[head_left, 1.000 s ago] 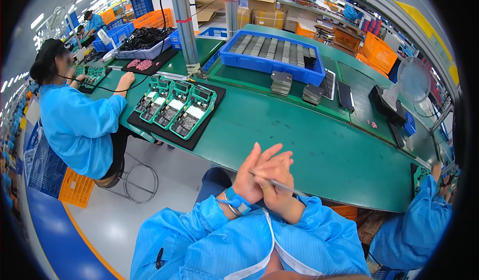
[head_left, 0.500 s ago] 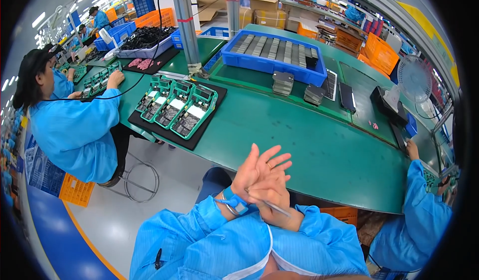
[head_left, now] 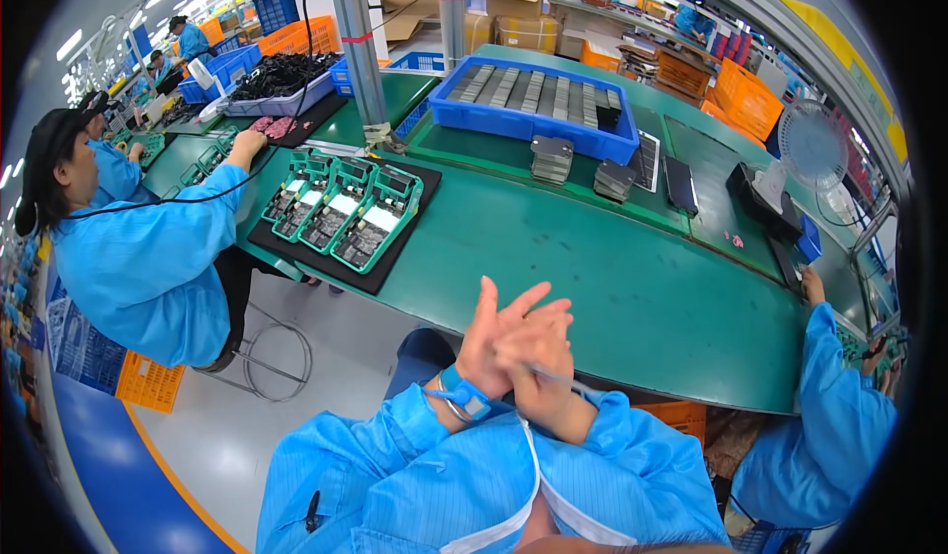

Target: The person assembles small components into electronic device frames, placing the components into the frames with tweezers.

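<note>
In front of my chest, my left hand is open, its palm turned toward the right and its fingers stretched out. A blue wrist strap circles that wrist beside a metal bangle. My right hand lies against the left palm, its fingers closed round a slim silver metal tool whose end sticks out to the right. Motion blurs the right fingers, and the tool's exact kind is unclear. Beyond, at the left on a black mat, lie several green trays holding dark and white device parts.
A blue bin of stacked grey plates stands at the back, with two plate stacks before it. A black flat panel and a fan are to the right. Co-workers sit at left and right. A metal post rises behind the trays.
My right hand has shifted against the left palm, and the tool now points more level to the right. The co-worker at left has reached farther forward toward the pink pieces.
</note>
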A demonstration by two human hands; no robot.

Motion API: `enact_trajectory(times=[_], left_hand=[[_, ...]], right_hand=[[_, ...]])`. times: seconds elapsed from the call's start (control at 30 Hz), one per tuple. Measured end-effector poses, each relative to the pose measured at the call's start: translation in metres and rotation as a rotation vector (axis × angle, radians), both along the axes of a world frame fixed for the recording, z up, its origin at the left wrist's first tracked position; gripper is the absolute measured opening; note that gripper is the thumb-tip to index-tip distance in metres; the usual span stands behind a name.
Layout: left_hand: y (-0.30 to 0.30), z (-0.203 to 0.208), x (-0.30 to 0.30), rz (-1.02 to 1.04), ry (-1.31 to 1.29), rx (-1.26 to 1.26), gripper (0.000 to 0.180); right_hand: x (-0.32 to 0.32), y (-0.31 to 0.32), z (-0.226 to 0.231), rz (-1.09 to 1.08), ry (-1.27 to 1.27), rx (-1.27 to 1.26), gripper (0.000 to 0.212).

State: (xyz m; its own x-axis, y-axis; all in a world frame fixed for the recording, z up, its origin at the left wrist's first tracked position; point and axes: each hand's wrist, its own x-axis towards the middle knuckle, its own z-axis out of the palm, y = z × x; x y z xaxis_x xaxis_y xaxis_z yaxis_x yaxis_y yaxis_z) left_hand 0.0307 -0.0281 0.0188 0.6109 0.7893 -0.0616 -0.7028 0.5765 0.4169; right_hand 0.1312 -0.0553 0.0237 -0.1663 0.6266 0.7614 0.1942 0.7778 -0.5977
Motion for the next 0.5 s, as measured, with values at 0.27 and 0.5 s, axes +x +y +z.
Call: enact_trajectory(times=[0.27, 0.5], left_hand=[[0.004, 0.013, -0.006, -0.083, 0.000, -0.005, 0.097], [0.002, 0.024, -0.007, -0.150, -0.196, -0.014, 0.106]], right_hand=[[0.006, -0.022, -0.001, 0.247, -0.079, 0.024, 0.006], [0.022, -0.010, 0.005, 0.249, 0.486, -0.307, 0.009]])
